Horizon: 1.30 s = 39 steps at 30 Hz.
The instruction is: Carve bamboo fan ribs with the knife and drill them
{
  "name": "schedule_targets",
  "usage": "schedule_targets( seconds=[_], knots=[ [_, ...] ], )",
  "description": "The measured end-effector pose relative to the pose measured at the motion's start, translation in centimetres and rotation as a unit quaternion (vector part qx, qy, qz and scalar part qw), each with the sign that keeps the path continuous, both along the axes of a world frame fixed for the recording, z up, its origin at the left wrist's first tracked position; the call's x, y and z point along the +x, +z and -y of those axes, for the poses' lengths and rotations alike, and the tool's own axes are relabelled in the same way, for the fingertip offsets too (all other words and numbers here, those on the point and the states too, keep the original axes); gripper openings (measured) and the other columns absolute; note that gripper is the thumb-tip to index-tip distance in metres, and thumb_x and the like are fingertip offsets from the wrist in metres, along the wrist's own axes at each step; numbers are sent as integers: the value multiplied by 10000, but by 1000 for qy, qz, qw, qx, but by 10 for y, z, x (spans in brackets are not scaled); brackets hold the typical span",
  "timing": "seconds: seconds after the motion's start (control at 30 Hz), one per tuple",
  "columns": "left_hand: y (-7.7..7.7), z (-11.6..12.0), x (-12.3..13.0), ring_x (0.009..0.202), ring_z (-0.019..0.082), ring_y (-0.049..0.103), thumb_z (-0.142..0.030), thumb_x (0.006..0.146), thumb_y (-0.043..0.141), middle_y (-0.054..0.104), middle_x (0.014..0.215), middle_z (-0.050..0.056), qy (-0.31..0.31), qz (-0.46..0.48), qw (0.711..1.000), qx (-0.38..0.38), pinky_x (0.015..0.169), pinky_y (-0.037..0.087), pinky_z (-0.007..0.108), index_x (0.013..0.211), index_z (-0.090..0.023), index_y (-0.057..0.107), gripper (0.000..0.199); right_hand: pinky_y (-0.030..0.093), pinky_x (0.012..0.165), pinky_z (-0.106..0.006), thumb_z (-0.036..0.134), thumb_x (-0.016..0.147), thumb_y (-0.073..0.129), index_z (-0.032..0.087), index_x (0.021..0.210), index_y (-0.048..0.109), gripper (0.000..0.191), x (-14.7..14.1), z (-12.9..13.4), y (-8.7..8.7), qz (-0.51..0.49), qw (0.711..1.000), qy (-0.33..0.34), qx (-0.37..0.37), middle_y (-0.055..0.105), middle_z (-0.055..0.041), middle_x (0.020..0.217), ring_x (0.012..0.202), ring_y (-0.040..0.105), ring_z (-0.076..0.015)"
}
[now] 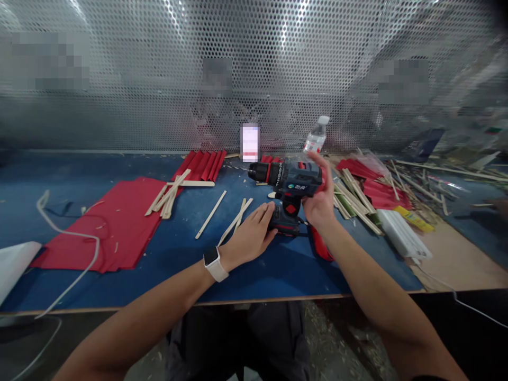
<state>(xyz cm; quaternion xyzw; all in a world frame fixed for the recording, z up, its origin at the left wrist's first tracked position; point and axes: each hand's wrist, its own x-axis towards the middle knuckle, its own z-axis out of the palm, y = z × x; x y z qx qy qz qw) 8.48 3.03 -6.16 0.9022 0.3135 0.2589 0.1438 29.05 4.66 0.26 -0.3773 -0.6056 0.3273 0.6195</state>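
Note:
A black and red cordless drill (299,180) is upright above the blue table, its chuck pointing left. My left hand (254,227), with a watch on the wrist, rests against the drill's battery base, fingers close together. At the back of the drill, my right hand (320,196) holds it near the handle, one finger raised along the rear of the body. A red object (322,246) lies just beneath my right forearm. Thin pale wooden strips (238,217) lie left of the drill, beside my left hand.
Red sheets (115,222) and a white cable (75,233) lie at left. Behind stand a lit phone (250,143) and a bottle (316,136), near a perforated metal panel (159,106). Strips, a white power strip (402,233) and a yellow packet (413,218) are at right.

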Motion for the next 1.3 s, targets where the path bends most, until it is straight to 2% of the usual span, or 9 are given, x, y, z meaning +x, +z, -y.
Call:
schedule_targets(
  seconds=[0.07, 0.23, 0.43, 0.53, 0.63, 0.8, 0.9, 1.03, 1.3],
  knots=[
    [0, 1, 0, 1623, 355, 330, -355, 1097, 472, 390, 1697, 246, 4, -7, 1000, 0, 1306, 348, 557, 1691, -123, 212, 689, 596, 912, -446, 1002, 690, 618, 352, 1460, 460, 1020, -5, 5, 10, -26, 997, -33, 61, 651, -129, 1328, 1205, 669, -323],
    [3, 1, -1, 1631, 356, 312, -391, 1093, 486, 359, 1718, 243, 4, -22, 1000, -7, 1313, 341, 548, 1700, -127, 198, 722, 522, 1066, -468, 719, 971, 576, 262, 1207, 577, 514, -17, 12, 17, 60, 971, -177, 147, 627, -113, 1207, 1163, 635, -283],
    [5, 0, -2, 1635, 360, 299, -378, 1091, 491, 327, 1729, 251, -7, -42, 999, -3, 1312, 339, 563, 1708, -123, 149, 750, 552, 1020, -447, 678, 1017, 503, 249, 1205, 559, 472, -18, 12, 15, 83, 958, -214, 172, 619, -104, 1172, 1063, 643, -248],
    [9, -1, -4, 1620, 364, 332, -373, 1086, 505, 352, 1715, 254, -8, -53, 999, 8, 1300, 355, 563, 1704, -123, 166, 748, 548, 1059, -468, 733, 956, 587, 274, 1271, 564, 558, -13, 8, 9, 45, 971, -176, 154, 624, -118, 1269, 1128, 647, -261],
    [21, -6, -13, 1543, 385, 446, -350, 1056, 562, 470, 1638, 241, 7, -89, 996, 25, 1252, 406, 567, 1665, -116, 291, 706, 557, 1061, -472, 789, 769, 779, 289, 1244, 608, 710, -5, 0, -2, -7, 993, -60, 103, 662, -106, 1269, 1145, 668, -270],
    [41, -16, -45, 1172, 383, 668, -309, 1020, 607, 691, 1250, 205, 111, -196, 972, 60, 997, 538, 530, 1289, -117, 649, 333, 600, 778, -395, 687, 792, 812, 211, 1030, 695, 545, 0, -5, -11, 56, 977, 167, -121, 740, -59, 854, 714, 686, -201],
    [43, -15, -59, 1040, 371, 668, -287, 1007, 628, 691, 1093, 170, 149, -237, 957, 70, 883, 538, 494, 1088, -126, 665, 184, 547, 680, -332, 642, 854, 768, 200, 992, 707, 467, -1, -2, -7, 32, 973, 188, -126, 767, -68, 996, 544, 574, -107],
    [35, -11, -63, 1030, 350, 654, -272, 1021, 625, 682, 1066, 145, 165, -228, 956, 79, 866, 524, 471, 1078, -136, 621, 148, 521, 667, -311, 585, 849, 797, 197, 1001, 723, 424, 1, 0, -2, 15, 965, 220, -143, 765, -81, 1088, 593, 599, -109],
    [30, -11, -67, 986, 309, 631, -247, 1019, 621, 663, 1046, 111, 153, -200, 965, 68, 830, 496, 431, 1013, -183, 587, 73, 502, 660, -348, 690, 880, 728, 216, 969, 706, 483, -2, 5, -3, 81, 979, 132, -129, 686, -4, 725, 541, 551, -140]
  ],
)
